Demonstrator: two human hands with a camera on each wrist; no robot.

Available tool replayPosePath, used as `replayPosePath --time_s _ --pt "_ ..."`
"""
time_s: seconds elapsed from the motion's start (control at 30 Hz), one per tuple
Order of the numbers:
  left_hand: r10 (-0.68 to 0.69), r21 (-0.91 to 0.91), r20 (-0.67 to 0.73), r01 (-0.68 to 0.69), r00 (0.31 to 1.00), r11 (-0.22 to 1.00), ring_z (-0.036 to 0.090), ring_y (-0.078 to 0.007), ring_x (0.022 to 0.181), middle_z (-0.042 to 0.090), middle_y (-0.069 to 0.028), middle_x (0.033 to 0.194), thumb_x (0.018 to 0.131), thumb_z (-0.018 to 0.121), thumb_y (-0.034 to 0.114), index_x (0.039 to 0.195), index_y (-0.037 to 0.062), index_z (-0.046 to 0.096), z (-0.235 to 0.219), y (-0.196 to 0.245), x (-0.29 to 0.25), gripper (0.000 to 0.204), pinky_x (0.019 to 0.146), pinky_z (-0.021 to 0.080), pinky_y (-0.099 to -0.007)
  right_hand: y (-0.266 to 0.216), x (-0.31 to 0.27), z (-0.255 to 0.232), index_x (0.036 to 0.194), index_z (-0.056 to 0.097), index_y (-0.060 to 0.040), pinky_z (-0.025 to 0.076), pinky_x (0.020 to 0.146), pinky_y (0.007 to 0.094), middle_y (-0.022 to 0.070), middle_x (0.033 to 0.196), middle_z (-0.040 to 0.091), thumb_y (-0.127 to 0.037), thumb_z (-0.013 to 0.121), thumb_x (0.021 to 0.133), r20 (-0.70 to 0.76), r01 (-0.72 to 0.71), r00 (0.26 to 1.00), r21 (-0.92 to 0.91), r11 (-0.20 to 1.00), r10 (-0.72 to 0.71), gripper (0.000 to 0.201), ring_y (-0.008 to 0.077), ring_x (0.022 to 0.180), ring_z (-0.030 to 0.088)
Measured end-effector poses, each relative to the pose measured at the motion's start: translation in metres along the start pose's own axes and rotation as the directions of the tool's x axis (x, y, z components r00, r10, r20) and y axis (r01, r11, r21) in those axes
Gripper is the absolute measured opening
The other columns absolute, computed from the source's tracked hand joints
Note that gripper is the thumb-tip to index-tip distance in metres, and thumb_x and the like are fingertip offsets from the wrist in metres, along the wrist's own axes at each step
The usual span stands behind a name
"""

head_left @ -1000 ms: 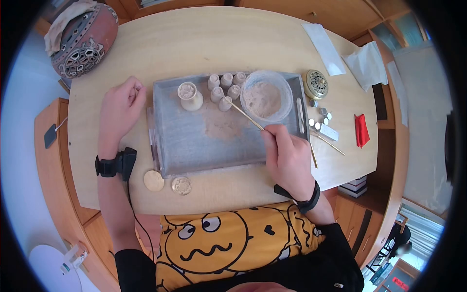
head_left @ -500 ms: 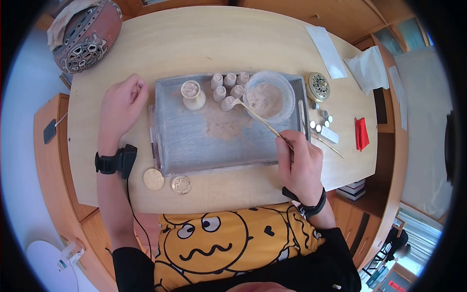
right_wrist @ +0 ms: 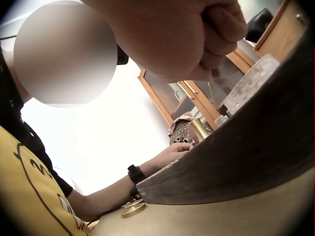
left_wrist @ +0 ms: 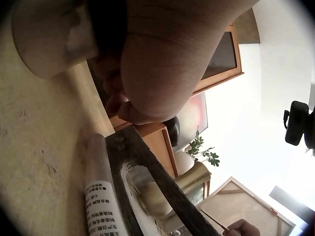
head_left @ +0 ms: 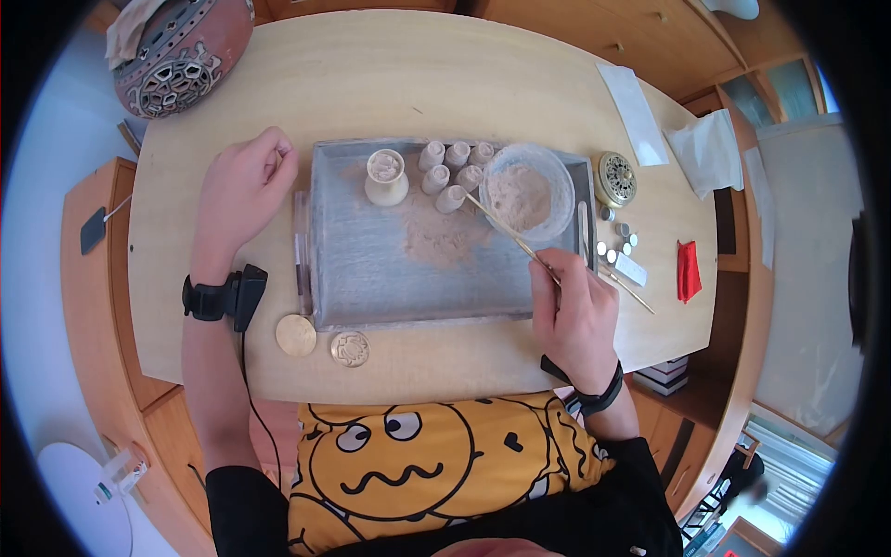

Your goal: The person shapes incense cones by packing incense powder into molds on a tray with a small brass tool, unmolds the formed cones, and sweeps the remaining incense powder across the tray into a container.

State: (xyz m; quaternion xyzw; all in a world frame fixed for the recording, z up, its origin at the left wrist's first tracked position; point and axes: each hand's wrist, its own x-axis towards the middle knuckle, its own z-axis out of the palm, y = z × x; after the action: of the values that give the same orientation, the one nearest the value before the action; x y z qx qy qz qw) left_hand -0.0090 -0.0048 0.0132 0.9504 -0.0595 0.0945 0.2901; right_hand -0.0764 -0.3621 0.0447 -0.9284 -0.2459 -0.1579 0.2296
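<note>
My right hand [head_left: 577, 316] pinches a thin brass-coloured scoop [head_left: 509, 228] by its handle, over the right part of the grey tray [head_left: 390, 302]. The tip reaches the right side of the nearest small powder-coated cup [head_left: 451, 199]. Several similar cups [head_left: 435, 178] cluster behind it. Right beside them stands a clear bowl [head_left: 567, 200] with pale brown powder [head_left: 520, 193] inside. More powder lies scattered on the tray. Left of the tray, my left hand [head_left: 243, 190] rests idle with loosely curled fingers, holding nothing.
A brass vase [head_left: 387, 190] filled with powder stands at the tray's back left. Two round brass discs [head_left: 295, 335] lie near the front edge. Right of the tray are a pierced brass lid [head_left: 615, 178], small jars [head_left: 623, 229] and a red pouch [head_left: 687, 271]. A patterned pot [head_left: 186, 60] stands back left.
My right hand has drawn back toward me and to the right, moving the scoop's tip from the cup's top to its right side. The head view has shifted; my left hand stays beside the tray.
</note>
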Motion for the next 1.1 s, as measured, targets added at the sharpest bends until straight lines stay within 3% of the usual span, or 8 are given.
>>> replayPosePath --time_s 0.4,0.63,0.87,0.93,0.97,1.03,1.07,1.1 --pt "0.015 0.016 -0.003 -0.015 1.000 1.000 0.041 -0.0219 0.051 0.043 -0.0099 0.058 0.094 0.063 0.013 0.087 0.0005 0.057 0.001 -0.003 -0.001 0.016 0.052 0.033 -0.0364 -0.001 0.003 0.002 0.095 0.058 -0.0025 0.048 0.049 0.0355 0.0107 0.067 0.064 -0.001 0.070 0.088 0.111 -0.063 0.992 0.050 0.997 0.058 0.014 0.0286 0.054 0.063" --pt "-0.003 0.026 0.012 0.003 1.000 1.000 0.042 -0.0219 0.051 0.042 -0.0099 0.058 0.094 0.063 0.014 0.088 0.0009 0.057 0.000 -0.001 -0.001 0.016 0.052 0.033 -0.0367 -0.003 0.005 -0.002 0.094 0.059 -0.0023 0.048 0.049 0.0352 0.0112 0.068 0.064 -0.001 0.070 0.088 0.085 0.006 0.996 0.044 0.999 -0.010 0.012 0.0291 0.054 0.063" --pt "0.015 0.032 -0.009 -0.014 1.000 0.999 0.041 -0.0217 0.050 0.042 -0.0094 0.057 0.094 0.063 0.013 0.087 0.0008 0.057 -0.001 0.000 -0.001 0.016 0.051 0.032 -0.0367 -0.002 0.008 -0.007 0.095 0.059 -0.0014 0.046 0.048 0.0359 0.0132 0.064 0.062 0.000 0.067 0.090 0.184 -0.162 0.975 0.191 0.968 0.127 0.010 0.0307 0.053 0.063" --pt "-0.034 0.066 0.019 0.033 0.999 0.997 0.057 -0.0333 0.058 0.057 -0.0133 0.062 0.092 0.062 0.017 0.084 0.0030 0.060 -0.004 0.006 0.000 0.016 0.055 0.041 -0.0421 -0.001 0.008 -0.008 0.095 0.059 -0.0010 0.046 0.048 0.0357 0.0136 0.063 0.061 0.000 0.066 0.090 0.187 -0.188 0.971 0.221 0.957 0.148 0.008 0.0308 0.053 0.063" --pt "-0.034 0.066 0.018 0.033 0.999 0.997 0.057 -0.0333 0.058 0.057 -0.0133 0.062 0.092 0.062 0.017 0.084 0.0030 0.060 -0.003 0.004 0.000 0.016 0.055 0.041 -0.0421 -0.001 0.008 -0.008 0.095 0.060 -0.0005 0.046 0.049 0.0352 0.0140 0.064 0.062 0.000 0.066 0.091 0.203 -0.219 0.964 0.230 0.948 0.173 0.007 0.0307 0.054 0.063" --pt "0.021 0.031 -0.016 -0.021 1.000 0.999 0.040 -0.0211 0.050 0.041 -0.0091 0.057 0.094 0.063 0.013 0.086 0.0007 0.057 0.001 -0.002 -0.001 0.016 0.051 0.032 -0.0367 0.000 0.008 -0.008 0.095 0.060 0.0000 0.046 0.049 0.0346 0.0143 0.064 0.063 -0.001 0.065 0.092 0.221 -0.250 0.955 0.239 0.938 0.198 0.006 0.0306 0.054 0.064" --pt "0.021 0.031 -0.016 -0.021 1.000 0.999 0.040 -0.0211 0.050 0.041 -0.0091 0.057 0.094 0.063 0.013 0.086 0.0007 0.057 0.000 -0.001 -0.001 0.016 0.051 0.032 -0.0367 0.000 0.009 -0.008 0.095 0.060 0.0005 0.046 0.050 0.0343 0.0146 0.065 0.063 -0.001 0.065 0.093 0.225 -0.254 0.954 0.256 0.933 0.198 0.006 0.0306 0.054 0.064" --pt "-0.007 0.050 0.002 0.007 1.000 0.999 0.049 -0.0272 0.054 0.049 -0.0112 0.059 0.093 0.063 0.015 0.085 0.0017 0.058 -0.002 0.002 0.000 0.016 0.053 0.037 -0.0394 0.000 0.009 -0.008 0.095 0.060 0.0010 0.046 0.050 0.0340 0.0149 0.065 0.063 -0.001 0.064 0.093 0.229 -0.258 0.953 0.274 0.926 0.198 0.006 0.0306 0.054 0.064"
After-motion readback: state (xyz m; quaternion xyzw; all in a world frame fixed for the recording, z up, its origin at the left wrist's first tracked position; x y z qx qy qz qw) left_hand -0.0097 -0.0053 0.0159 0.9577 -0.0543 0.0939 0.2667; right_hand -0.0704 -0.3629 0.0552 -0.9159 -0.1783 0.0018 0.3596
